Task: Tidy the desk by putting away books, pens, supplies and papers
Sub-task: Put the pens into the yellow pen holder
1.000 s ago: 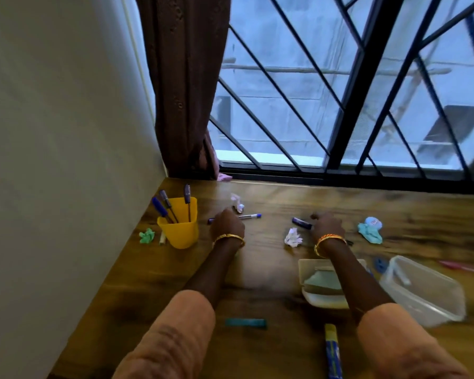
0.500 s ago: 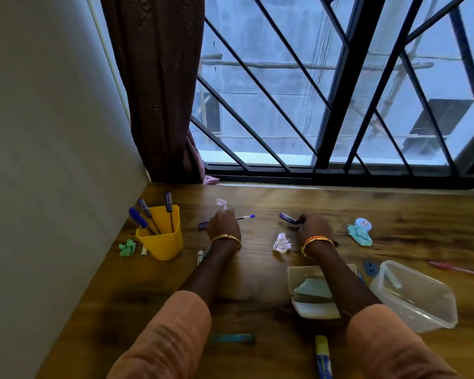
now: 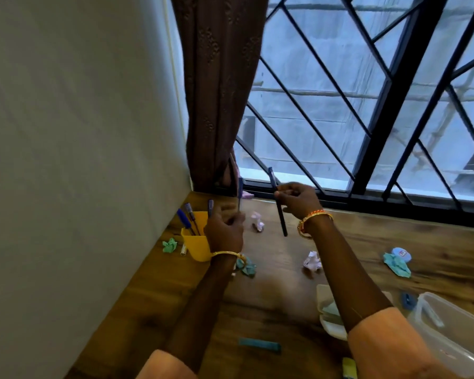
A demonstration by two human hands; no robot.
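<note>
My left hand [image 3: 224, 231] is raised just right of the yellow pen cup [image 3: 196, 243] and grips a blue pen [image 3: 240, 191] that points up. My right hand [image 3: 297, 199] is lifted above the desk and holds a dark pen [image 3: 281, 214] nearly upright, tip down. The cup stands near the wall with three pens [image 3: 188, 214] in it. Crumpled papers lie on the wooden desk [image 3: 271, 296]: a green one [image 3: 169, 245] left of the cup, a pink-white one [image 3: 258, 221] between my hands, a white one [image 3: 312, 261] and a teal one [image 3: 247, 268].
A clear plastic box [image 3: 449, 332] and a cream tray [image 3: 330, 321] sit at the right front. A teal paper with a blue round item [image 3: 398, 262] lies further right. A teal strip [image 3: 259, 345] and a yellow-blue stick [image 3: 349, 367] lie near the front edge. Wall left, barred window behind.
Both hands have lifted off the desk, each taking a pen up with it. The left hand has moved toward the yellow cup. The camera has tilted and shifted left.
</note>
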